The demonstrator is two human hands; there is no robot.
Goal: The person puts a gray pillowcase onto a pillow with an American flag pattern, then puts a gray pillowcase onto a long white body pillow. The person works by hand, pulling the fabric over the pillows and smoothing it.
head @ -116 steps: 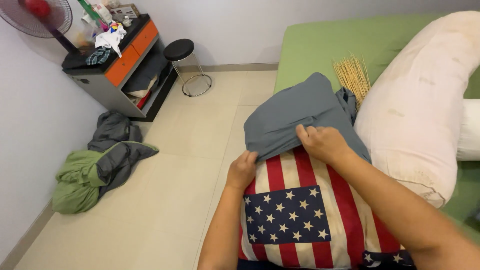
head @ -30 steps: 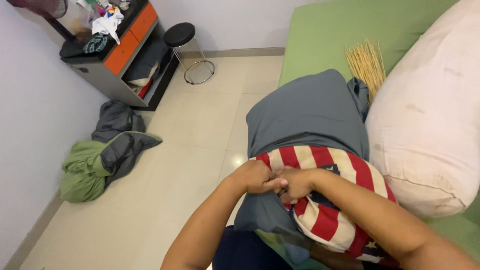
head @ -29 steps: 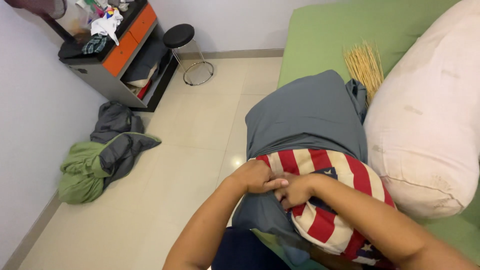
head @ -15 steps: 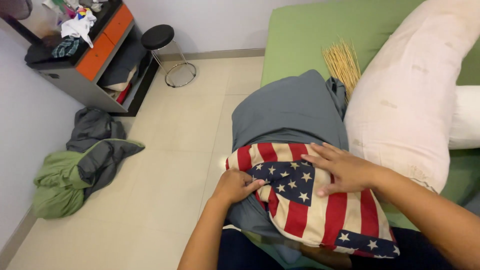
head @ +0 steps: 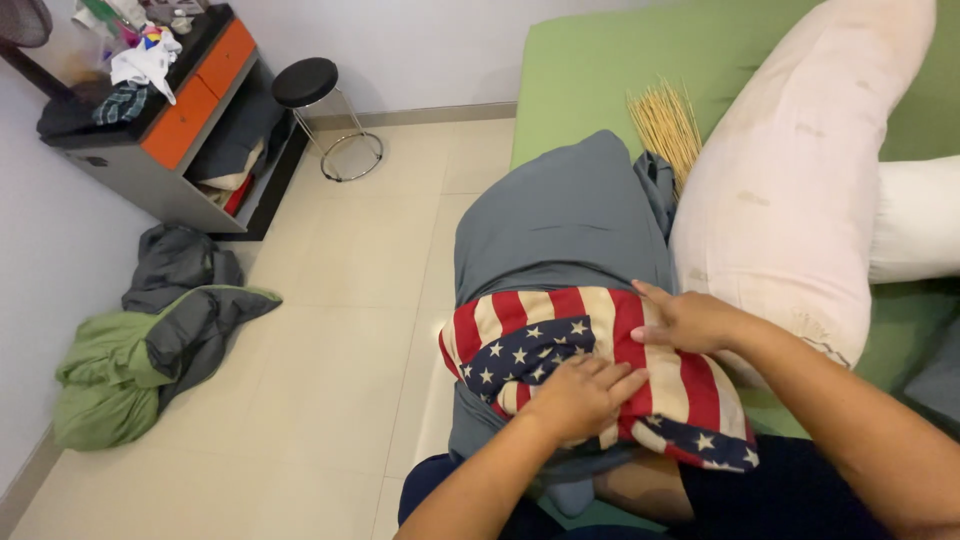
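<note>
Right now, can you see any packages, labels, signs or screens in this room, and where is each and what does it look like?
No sign, screen or readable label shows.
Small colourful items: on the grey and orange cabinet at the upper left, beside a white cloth; possibly packaging, too small to tell.
Flag-patterned cloth: under both hands, on the grey cushion; red and white stripes, white stars on dark blue; a print, not a label.

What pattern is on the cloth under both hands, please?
Red and white stripes with white stars on navy, on the cloth; head view.
</note>
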